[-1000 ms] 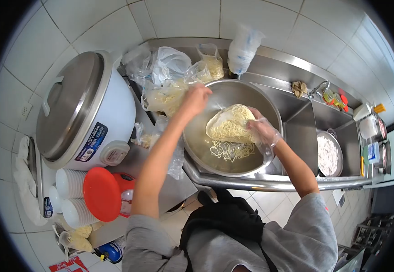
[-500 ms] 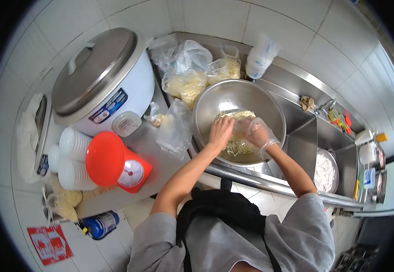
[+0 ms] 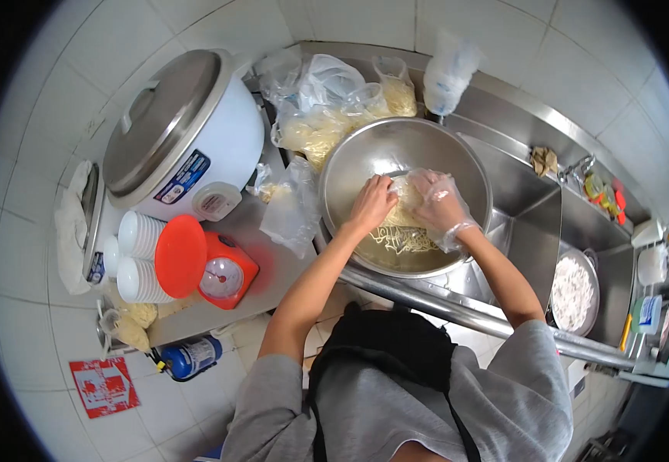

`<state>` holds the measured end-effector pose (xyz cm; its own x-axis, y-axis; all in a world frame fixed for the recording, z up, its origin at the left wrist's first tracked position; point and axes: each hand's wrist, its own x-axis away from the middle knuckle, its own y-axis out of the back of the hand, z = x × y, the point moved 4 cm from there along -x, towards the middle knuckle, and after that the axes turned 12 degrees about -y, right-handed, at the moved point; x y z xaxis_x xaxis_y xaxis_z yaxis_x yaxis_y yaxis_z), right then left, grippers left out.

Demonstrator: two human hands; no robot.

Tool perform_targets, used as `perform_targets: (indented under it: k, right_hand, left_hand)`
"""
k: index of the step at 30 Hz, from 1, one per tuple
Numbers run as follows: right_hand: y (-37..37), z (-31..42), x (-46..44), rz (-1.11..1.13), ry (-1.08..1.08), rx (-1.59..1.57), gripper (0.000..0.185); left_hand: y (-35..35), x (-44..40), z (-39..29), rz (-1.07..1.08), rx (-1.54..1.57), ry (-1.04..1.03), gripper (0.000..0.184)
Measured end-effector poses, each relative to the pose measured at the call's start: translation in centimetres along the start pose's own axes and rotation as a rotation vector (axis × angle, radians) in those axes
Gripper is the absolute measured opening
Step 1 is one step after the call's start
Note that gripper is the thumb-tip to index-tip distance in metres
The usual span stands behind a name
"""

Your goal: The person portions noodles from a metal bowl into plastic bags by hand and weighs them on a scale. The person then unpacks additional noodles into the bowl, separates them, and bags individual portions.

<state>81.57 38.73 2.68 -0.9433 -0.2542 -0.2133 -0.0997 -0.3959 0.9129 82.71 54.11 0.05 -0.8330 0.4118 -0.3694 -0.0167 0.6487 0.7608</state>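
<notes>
A wide steel bowl [image 3: 350, 165] stands at the counter's edge by the sink. Over it, between my hands, is a clear plastic bag [image 3: 407, 199] with pale thin strips inside. Bare, my left hand [image 3: 375, 203] has its fingers curled on the bag's left side. My right hand [image 3: 440, 205], in a loose clear plastic glove, closes on the other side; its fingertips are partly hidden. More pale strips [image 3: 402, 240], like noodles or sprouts, lie in the bowl below the bag.
Behind the bowl sit several bags of pale strips [image 3: 315, 131]. A crumpled clear bag [image 3: 292, 212] lies left of it. Farther left are a red scale [image 3: 223, 277], stacked white cups [image 3: 140, 279] and a large rice cooker [image 3: 211, 165]. A pot of white pieces [image 3: 573, 292] stands in the sink [image 3: 523, 208].
My hands have shifted upward in the bowl, and the bag of pale strips shows more clearly between them. The pale strips on the bowl's bottom look more spread out. The camera view has moved slightly.
</notes>
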Motion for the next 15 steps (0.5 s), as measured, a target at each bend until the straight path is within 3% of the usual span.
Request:
perform_targets:
  k: [4, 12, 15]
  right_hand:
    - [-1.4, 1.0, -0.1, 0.027, 0.100, 0.050, 0.053]
    - [-3.5, 2.3, 0.2, -0.107, 0.222, -0.118, 0.032]
    - [-1.7, 2.2, 0.4, -0.011, 0.144, -0.344, 0.023]
  left_hand:
    - [0.8, -0.1, -0.5, 0.000, 0.220, 0.057, 0.020]
    - [2.4, 0.9, -2.3, -0.110, 0.385, 0.360, 0.015]
    - [3.7, 0.5, -3.6, -0.094, 0.302, 0.250, 0.017]
